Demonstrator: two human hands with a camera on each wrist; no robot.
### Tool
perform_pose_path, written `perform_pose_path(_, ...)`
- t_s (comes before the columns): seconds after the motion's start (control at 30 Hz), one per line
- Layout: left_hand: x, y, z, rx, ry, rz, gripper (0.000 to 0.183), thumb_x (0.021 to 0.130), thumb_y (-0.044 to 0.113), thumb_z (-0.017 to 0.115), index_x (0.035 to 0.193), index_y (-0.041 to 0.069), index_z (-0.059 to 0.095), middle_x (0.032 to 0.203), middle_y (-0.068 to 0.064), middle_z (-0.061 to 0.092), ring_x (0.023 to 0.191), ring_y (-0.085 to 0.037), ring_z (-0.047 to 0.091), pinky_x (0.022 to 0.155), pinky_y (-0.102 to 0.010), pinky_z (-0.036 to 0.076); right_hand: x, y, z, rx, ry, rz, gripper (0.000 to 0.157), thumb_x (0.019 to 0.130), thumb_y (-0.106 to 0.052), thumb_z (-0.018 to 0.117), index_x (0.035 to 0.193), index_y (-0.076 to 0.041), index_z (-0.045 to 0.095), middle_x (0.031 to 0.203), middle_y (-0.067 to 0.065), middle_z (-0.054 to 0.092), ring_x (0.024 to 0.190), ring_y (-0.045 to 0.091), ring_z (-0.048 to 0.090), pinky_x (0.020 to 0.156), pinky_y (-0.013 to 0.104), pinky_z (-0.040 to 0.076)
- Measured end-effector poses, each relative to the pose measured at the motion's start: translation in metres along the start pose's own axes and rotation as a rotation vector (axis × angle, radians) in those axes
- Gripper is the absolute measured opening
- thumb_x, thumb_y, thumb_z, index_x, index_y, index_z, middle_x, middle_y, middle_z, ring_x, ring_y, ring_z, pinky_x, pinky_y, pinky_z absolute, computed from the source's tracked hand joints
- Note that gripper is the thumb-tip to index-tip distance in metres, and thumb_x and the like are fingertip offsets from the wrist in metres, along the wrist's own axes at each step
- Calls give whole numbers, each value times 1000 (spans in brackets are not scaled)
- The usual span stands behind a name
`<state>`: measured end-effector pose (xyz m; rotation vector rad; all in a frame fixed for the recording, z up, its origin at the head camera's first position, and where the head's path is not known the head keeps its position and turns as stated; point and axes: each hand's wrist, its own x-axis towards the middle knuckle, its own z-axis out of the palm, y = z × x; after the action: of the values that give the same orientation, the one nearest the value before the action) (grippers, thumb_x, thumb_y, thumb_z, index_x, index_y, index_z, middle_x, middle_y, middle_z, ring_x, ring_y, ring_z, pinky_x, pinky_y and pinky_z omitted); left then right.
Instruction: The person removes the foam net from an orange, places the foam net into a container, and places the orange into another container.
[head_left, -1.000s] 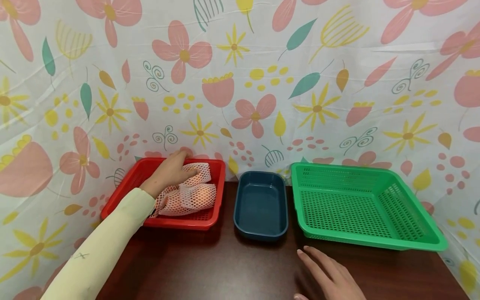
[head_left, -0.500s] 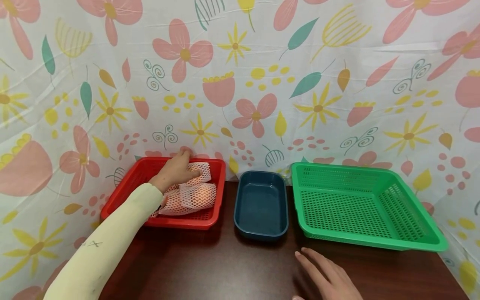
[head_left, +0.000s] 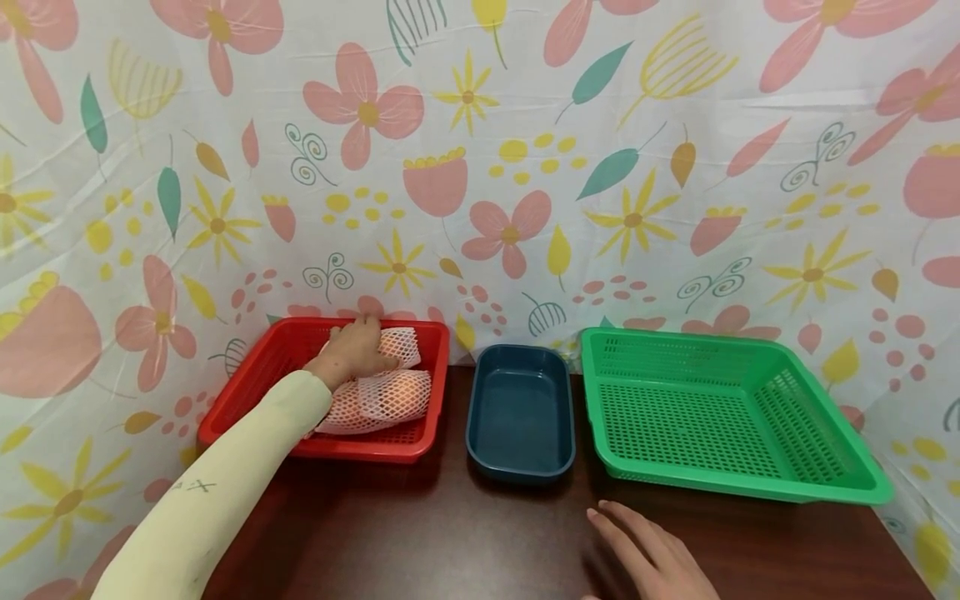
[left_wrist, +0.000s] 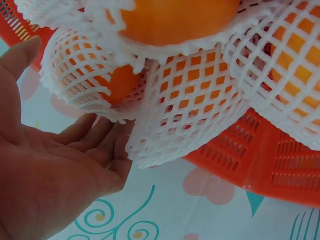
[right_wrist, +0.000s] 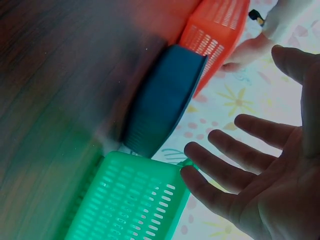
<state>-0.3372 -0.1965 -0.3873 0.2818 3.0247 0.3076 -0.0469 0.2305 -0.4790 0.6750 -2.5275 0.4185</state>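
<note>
Inside the red basket point(head_left: 352, 455), several round orange fruits in white foam nets point(head_left: 399, 395) lie close together. My left hand point(head_left: 354, 346) is over the far ones, fingers towards the basket's back rim. In the left wrist view, the fingers of that hand point(left_wrist: 55, 170) reach behind one netted fruit point(left_wrist: 82, 75). The thumb stands apart on its other side, and a gap shows between palm and fruit. My right hand point(head_left: 660, 557) hovers near the table's front, its fingers spread and holding nothing, as the right wrist view also shows point(right_wrist: 270, 172).
A dark blue tray point(head_left: 521, 421) stands between the red basket and a green perforated basket point(head_left: 690, 429) on the right. All three sit on a dark brown table point(head_left: 450, 533). A flowered curtain point(head_left: 480, 150) hangs close behind them.
The left hand's fingers have come down from beyond the back rim towards the far fruits, bending somewhat. The right hand has shifted slightly; the containers stay put.
</note>
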Motion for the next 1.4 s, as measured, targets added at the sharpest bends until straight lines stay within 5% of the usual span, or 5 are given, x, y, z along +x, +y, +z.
perform_pose_path(0.4,-3,-2,4,97,-10,4,68,91,47,79,125,-9,62,159,-39,31,140,-52,39,118,-67,32,1,9,1,12,3,-102,94,76,-60,89,155,-21,54,142,5,60,107,21,69,75,43,59)
perform_pose_path(0.6,0,-6,7,70,1,-5,97,88,47,83,151,-15,40,160,-39,29,146,-54,31,121,-68,26,0,9,2,24,20,-97,92,75,-52,93,153,-21,56,142,4,61,107,20,69,75,43,59)
perform_pose_path(0.93,2,-6,5,19,-45,-16,109,88,47,82,160,-8,21,144,-29,60,137,-46,55,119,-76,16,-1,4,-1,10,-7,-37,90,77,-56,90,153,-23,56,142,0,61,110,19,69,77,46,59)
perform_pose_path(1.13,4,-8,5,-23,-20,4,108,86,44,85,157,-6,21,148,-27,54,135,-42,56,120,-74,20,-2,0,-1,5,-14,18,86,78,-50,92,152,-25,57,143,-3,60,112,18,68,80,47,59)
perform_pose_path(1.4,3,-11,3,-70,7,-8,110,85,43,86,158,-2,17,147,-31,48,131,-52,53,118,-71,28,-1,1,-3,5,-40,26,84,80,-55,90,151,-25,58,144,-6,58,113,14,67,81,46,59)
